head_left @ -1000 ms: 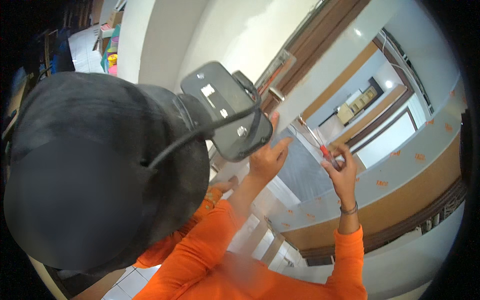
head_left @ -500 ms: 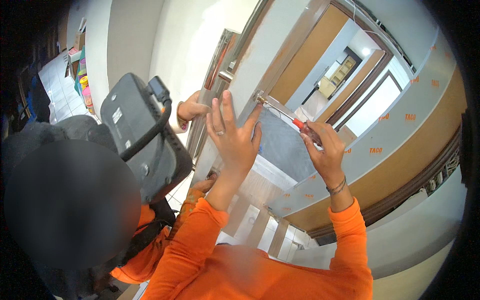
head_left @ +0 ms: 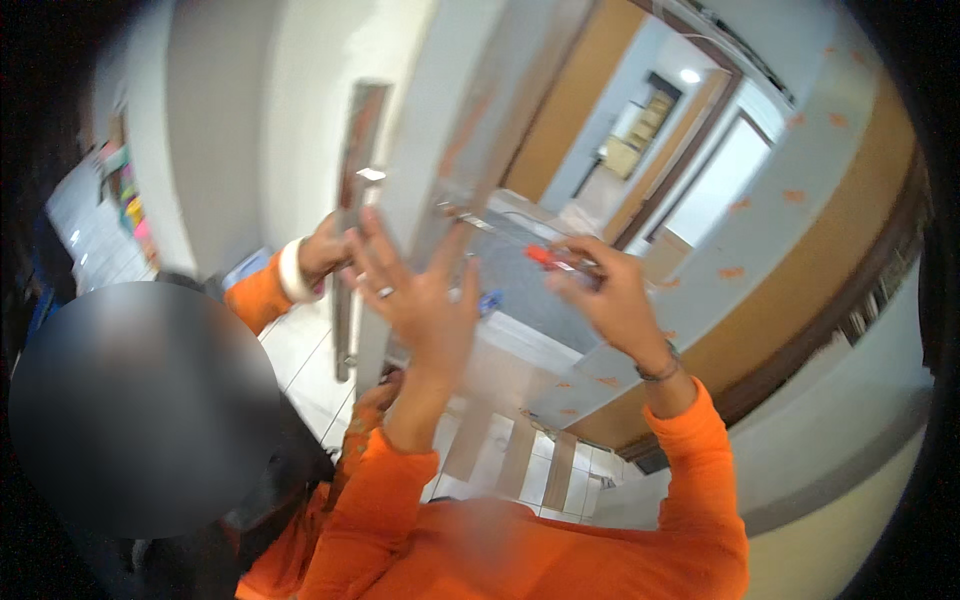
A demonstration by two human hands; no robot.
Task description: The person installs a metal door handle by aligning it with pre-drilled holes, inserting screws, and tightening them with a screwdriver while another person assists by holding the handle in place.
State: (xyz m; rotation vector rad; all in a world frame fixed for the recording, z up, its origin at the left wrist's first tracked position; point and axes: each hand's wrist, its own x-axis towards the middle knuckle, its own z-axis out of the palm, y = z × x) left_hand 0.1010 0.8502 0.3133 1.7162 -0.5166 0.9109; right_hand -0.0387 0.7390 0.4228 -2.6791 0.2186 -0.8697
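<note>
The tall door panel stands before me, a co-worker's hand beside its long metal handle, presumably steadying it. The person's left hand, fingers spread, grasps nothing; blur hides whether it touches the panel. The right hand clasps the screwdriver by its handle, likely to aim the shaft toward the small metal fitting at the panel's edge.

Screwdriver in right fingers, left fingers to its left, co-worker farther left
</note>
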